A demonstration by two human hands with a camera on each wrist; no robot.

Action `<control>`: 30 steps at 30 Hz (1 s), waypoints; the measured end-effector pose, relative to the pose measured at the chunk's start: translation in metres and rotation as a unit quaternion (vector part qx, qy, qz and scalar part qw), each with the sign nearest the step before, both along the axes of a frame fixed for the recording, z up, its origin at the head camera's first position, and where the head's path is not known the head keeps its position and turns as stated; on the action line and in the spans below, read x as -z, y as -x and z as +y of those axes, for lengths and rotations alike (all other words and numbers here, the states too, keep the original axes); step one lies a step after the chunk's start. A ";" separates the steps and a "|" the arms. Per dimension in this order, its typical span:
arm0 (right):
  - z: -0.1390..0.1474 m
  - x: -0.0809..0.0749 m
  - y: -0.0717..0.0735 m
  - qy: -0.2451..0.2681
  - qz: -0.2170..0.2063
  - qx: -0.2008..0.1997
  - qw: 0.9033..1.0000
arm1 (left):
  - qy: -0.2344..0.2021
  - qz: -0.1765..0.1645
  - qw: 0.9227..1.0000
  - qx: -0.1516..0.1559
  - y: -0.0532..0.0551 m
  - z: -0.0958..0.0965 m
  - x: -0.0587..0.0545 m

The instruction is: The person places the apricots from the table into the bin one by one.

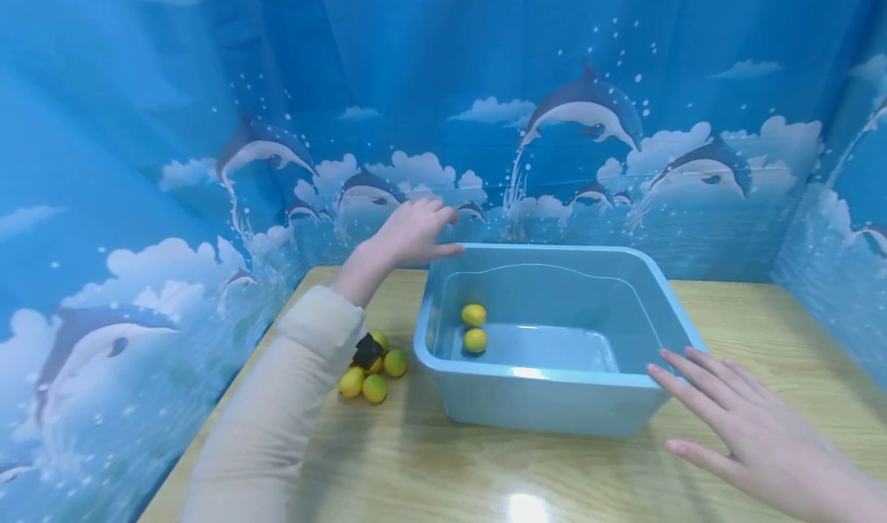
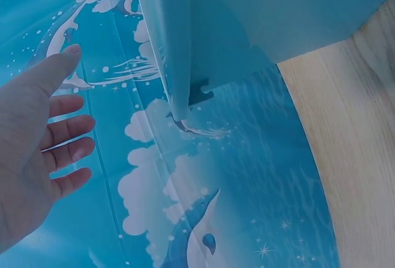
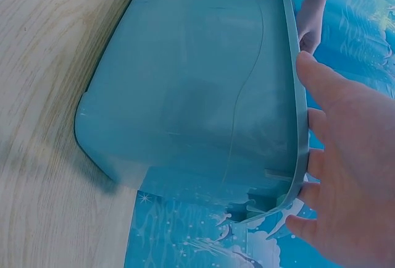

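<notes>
A light blue plastic tub (image 1: 540, 400) stands on the table with two yellow lemon-like fruits (image 1: 474, 340) inside at its left end. My left hand (image 1: 419, 230) is raised near the tub's back left corner, thumb and fingers apart. In the left wrist view, this left hand (image 2: 43, 138) has loosely bent fingers, nothing between them, and a gap to the tub's rim (image 2: 170, 52). My right hand (image 1: 741, 415) is spread at the front right corner. In the right wrist view, the right hand (image 3: 349, 157) has its fingertips right at the tub's rim (image 3: 300, 132).
Several yellow-green fruits (image 1: 374, 388) lie clustered on the wooden table (image 1: 388, 461), left of the tub and partly behind my left sleeve (image 1: 277, 400). A small black piece (image 1: 367, 351) shows over them at the sleeve. A dolphin-printed blue curtain (image 1: 443, 68) surrounds the table's back and sides.
</notes>
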State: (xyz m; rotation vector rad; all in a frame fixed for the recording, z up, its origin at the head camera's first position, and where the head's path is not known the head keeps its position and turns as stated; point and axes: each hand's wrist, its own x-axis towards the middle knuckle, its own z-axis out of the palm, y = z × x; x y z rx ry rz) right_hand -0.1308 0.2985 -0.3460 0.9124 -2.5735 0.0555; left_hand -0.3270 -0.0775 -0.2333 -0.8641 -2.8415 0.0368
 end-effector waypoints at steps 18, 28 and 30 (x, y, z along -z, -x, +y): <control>0.001 0.003 0.001 -0.003 -0.016 0.012 1.000 | -0.004 0.013 1.000 -0.018 -0.021 -0.049 0.033; 0.001 0.004 0.002 0.004 -0.009 0.003 1.000 | 0.054 0.170 0.983 0.051 -0.036 -0.079 0.066; 0.001 0.004 0.002 0.005 -0.007 0.001 1.000 | 0.062 0.179 0.980 0.055 -0.039 -0.082 0.073</control>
